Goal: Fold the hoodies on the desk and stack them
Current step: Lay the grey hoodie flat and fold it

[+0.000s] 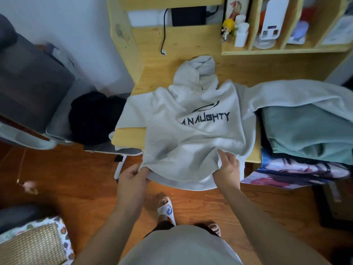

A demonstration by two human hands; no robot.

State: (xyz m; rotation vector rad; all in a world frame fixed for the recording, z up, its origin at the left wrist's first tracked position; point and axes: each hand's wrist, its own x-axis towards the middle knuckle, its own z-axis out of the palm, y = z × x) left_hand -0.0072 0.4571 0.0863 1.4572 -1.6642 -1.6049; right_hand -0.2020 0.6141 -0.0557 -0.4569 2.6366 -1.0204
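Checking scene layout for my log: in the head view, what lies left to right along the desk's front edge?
Black garment on the chair → pale grey printed hoodie, its hem held by left hand and right hand → folded teal garment.

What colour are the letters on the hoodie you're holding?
Dark, near black, printed on the pale grey hoodie; the head view shows them best.

White wall [80, 25], wooden floor [80, 176], pale wood shelf [282, 51]
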